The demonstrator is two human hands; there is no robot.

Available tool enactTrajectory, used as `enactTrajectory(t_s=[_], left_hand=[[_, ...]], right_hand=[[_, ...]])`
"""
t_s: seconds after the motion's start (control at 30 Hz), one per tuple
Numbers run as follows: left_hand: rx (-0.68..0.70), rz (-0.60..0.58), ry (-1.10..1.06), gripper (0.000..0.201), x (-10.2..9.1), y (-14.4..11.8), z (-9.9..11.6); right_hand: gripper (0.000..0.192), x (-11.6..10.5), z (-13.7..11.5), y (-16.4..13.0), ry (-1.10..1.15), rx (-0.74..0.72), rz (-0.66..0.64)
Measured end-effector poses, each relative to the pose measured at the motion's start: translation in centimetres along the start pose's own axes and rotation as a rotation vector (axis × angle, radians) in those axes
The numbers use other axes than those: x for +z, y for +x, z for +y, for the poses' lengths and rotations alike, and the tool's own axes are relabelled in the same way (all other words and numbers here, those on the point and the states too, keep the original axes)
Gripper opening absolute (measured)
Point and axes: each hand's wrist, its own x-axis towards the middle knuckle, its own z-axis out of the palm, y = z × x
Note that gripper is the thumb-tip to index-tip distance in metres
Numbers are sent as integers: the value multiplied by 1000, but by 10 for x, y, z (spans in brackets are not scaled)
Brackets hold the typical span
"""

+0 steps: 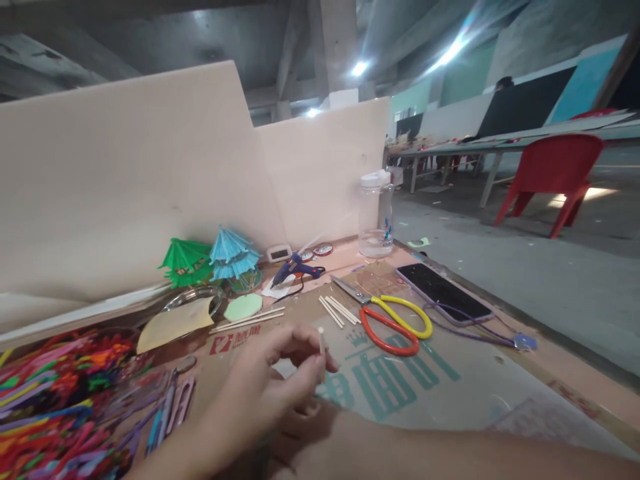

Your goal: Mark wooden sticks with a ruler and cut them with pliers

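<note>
My left hand (273,380) is closed, pinching a short pale wooden stick (321,339) upright between thumb and fingers. Below it, my right hand (320,437) reaches in from the right; its fingers are mostly hidden behind the left hand. Just beyond lie several short wooden sticks (340,311) on a printed paper sheet (400,380). Scissors (380,323) with one red and one yellow handle rest to their right. Longer thin sticks (247,320) lie farther left, beside a pale green scalloped piece (243,307).
A blue glue gun (295,268), green (185,260) and blue (233,253) paper umbrellas and a clear bottle (376,217) stand at the back. A phone (443,292) lies right. Colourful pipe cleaners (55,407) are piled left. A pale panel (125,180) rises behind.
</note>
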Motion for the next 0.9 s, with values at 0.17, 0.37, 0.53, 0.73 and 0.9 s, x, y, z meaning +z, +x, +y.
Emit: enactTrajectory(t_s=[0.17,0.37,0.53,0.73,0.9], left_hand=[[-164,18,-347,22,0,3,7],[-192,-21,-524,32,-3,8,7],[-267,23,-700,28,-5,15,-2],[-332,48,-784,22,-5,19,-5],[-375,55,-786,18,-6,21,-4]], right_hand=[[11,6,-1,2,3,-4,24],[13,3,-2,1,2,33,107],[16,-20,-3,1,103,62,-73],[15,-30,-3,2,186,78,-172],[19,-33,-2,1,207,93,-197]])
